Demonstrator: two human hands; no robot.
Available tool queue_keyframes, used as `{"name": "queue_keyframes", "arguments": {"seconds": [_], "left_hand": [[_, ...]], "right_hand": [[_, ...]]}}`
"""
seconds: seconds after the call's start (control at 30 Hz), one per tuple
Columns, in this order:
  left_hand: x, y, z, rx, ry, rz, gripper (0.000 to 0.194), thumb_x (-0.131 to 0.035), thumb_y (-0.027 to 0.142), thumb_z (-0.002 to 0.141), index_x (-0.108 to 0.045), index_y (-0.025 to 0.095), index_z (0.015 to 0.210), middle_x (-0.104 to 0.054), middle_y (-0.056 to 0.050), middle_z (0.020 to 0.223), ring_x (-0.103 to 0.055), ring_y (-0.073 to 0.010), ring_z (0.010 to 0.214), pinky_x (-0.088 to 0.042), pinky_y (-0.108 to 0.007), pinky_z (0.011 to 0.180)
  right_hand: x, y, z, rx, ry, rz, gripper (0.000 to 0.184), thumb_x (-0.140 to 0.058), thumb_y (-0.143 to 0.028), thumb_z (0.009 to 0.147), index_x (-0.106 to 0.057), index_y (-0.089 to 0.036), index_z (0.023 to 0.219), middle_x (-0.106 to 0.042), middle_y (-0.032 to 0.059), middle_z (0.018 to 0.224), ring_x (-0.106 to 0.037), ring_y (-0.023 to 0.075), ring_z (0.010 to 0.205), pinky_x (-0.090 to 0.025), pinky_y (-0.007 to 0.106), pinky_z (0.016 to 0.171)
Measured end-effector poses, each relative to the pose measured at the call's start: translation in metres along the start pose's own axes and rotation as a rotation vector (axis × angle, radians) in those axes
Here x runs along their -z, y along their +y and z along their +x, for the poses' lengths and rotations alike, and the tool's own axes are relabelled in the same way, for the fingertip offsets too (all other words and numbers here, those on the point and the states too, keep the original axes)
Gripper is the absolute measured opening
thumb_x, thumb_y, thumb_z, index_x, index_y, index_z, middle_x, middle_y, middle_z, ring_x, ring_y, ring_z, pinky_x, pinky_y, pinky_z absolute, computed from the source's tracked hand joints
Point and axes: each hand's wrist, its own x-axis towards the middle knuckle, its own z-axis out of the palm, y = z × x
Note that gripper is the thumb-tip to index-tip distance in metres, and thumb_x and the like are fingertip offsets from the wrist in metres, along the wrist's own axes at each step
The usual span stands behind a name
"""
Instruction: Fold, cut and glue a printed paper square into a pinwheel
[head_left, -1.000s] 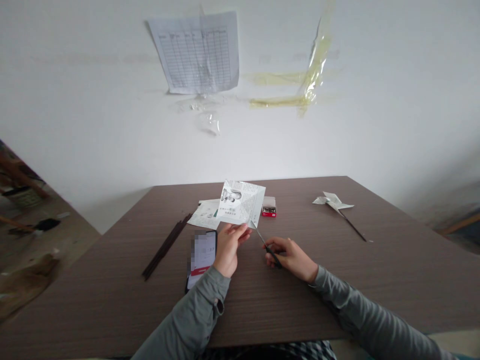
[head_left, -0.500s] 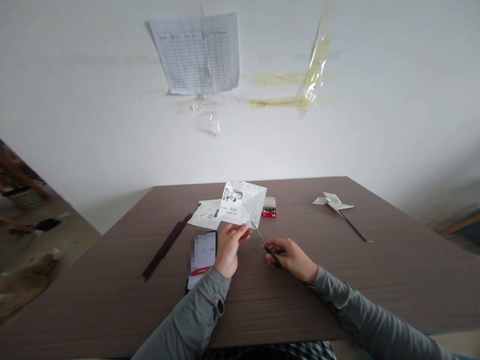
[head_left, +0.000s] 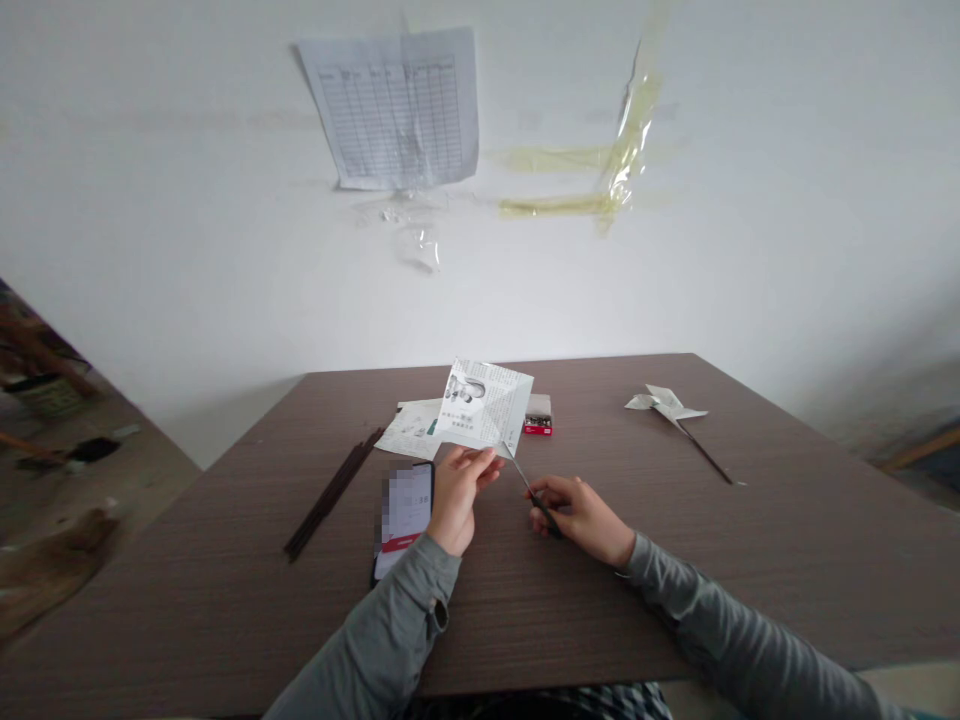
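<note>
A square of printed newspaper is held up by its lower edge in my left hand, thumb on top and fingers beneath. Faint creases cross the sheet. My right hand is closed round the dark handles of a pair of scissors. The blades point up and left, and their tip meets the paper at its lower right corner. How far they cut in is too small to tell. Behind the sheet, partly hidden, more paper lies on the table beside a small red box with small metallic pieces in it.
On the brown table, a bundle of dark thin sticks lies at the left, next to a phone with its screen lit. A paper pinwheel on a dark stick rests at the right. The white wall borders the far edge.
</note>
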Motion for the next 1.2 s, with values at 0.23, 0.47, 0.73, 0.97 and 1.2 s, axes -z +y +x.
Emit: {"name": "queue_keyframes", "arguments": {"seconds": [0.23,0.47,0.73,0.97,1.2], "left_hand": [[-0.0027,0.0035,-0.0017,0.006,-0.002,-0.002,0.047,-0.125,0.033,0.067,-0.086,0.020,0.091,-0.094,-0.004,0.092,-0.092,-0.0224,0.086,-0.071,-0.028,0.076],[-0.0056,0.0042,-0.0046,0.007,-0.012,-0.005,0.048,-0.126,0.032,0.063,-0.085,0.020,0.087,-0.094,-0.003,0.089,-0.092,-0.0209,0.082,-0.070,-0.026,0.072],[-0.0072,0.0029,-0.0058,0.016,-0.018,0.014,0.049,-0.125,0.033,0.063,-0.086,0.020,0.089,-0.094,-0.004,0.090,-0.092,-0.0226,0.083,-0.069,-0.028,0.072],[-0.0063,0.0026,-0.0066,0.013,-0.027,0.026,0.047,-0.124,0.034,0.066,-0.086,0.021,0.089,-0.094,-0.005,0.092,-0.093,-0.0240,0.086,-0.069,-0.029,0.074],[-0.0063,0.0028,-0.0071,0.013,-0.026,0.044,0.045,-0.123,0.035,0.070,-0.085,0.022,0.091,-0.095,-0.005,0.094,-0.093,-0.0254,0.088,-0.070,-0.031,0.076]], "right_hand": [[0.0005,0.0039,0.0004,0.017,0.004,-0.040,0.052,-0.093,-0.080,0.085,-0.088,-0.033,0.106,-0.094,0.0127,0.085,-0.092,0.0425,0.084,-0.078,0.057,0.095],[0.0014,0.0056,0.0002,0.039,0.026,-0.041,0.047,-0.094,-0.077,0.088,-0.087,-0.034,0.104,-0.092,0.0105,0.082,-0.091,0.0411,0.082,-0.078,0.057,0.093],[0.0003,0.0062,0.0000,0.082,0.080,-0.063,0.044,-0.098,-0.074,0.093,-0.088,-0.032,0.102,-0.090,0.0104,0.080,-0.090,0.0386,0.077,-0.078,0.055,0.088],[0.0018,0.0051,-0.0002,0.070,0.039,-0.092,0.038,-0.093,-0.069,0.096,-0.088,-0.032,0.105,-0.093,0.0108,0.083,-0.092,0.0401,0.081,-0.078,0.057,0.097],[0.0019,0.0066,0.0010,0.080,0.035,-0.108,0.040,-0.091,-0.072,0.094,-0.088,-0.033,0.104,-0.092,0.0104,0.081,-0.091,0.0406,0.080,-0.078,0.057,0.098]]}}
